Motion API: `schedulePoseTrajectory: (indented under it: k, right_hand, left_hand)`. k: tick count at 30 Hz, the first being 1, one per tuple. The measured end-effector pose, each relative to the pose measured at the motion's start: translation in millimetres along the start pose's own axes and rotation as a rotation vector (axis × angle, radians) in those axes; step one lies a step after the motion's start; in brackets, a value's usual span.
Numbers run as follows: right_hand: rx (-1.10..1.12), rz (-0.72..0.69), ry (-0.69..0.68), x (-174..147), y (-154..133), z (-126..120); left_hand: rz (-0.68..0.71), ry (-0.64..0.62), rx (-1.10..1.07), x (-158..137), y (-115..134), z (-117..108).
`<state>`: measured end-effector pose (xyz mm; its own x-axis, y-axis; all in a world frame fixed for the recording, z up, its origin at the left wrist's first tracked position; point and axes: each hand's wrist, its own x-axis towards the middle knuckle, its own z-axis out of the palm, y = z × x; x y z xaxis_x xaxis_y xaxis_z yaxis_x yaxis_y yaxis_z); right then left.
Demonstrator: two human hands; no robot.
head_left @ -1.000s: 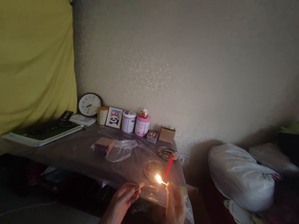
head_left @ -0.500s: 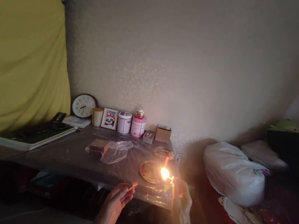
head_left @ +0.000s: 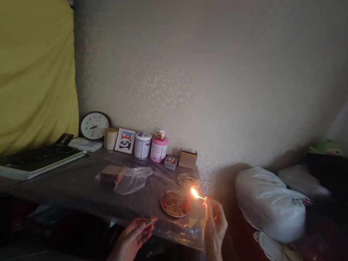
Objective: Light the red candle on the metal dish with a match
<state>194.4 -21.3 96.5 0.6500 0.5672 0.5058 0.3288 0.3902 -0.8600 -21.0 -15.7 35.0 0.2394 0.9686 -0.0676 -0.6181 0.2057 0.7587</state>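
Note:
Between the fingertips of my right hand is a burning match, its flame pointing left. The flame is beside the top of a red candle; whether they touch I cannot tell. My left hand is closed on a small matchbox, held in front of the table's near edge. Left of the candle sits a round plate with many small pale pieces on it. Behind it lies a second round dish with thin sticks.
A wrapped block of small boxes and a clear plastic bag lie mid-table. Along the wall stand a clock, a picture frame, tins and a cardboard box. A white bag is at right.
My right hand has risen slightly with the lit match, and the flame looks smaller and is higher. My left hand, still holding the matchbox, has dropped a little. The view has shifted slightly.

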Motion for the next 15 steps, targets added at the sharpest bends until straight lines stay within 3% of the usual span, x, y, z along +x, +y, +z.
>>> schedulePoseTrajectory:
  k: [15]
  right_hand:
    - [0.214, 0.076, 0.017, 35.3, 0.8, 19.9]
  left_hand:
    - [-0.051, 0.008, -0.005, 5.9, -4.0, -5.6]
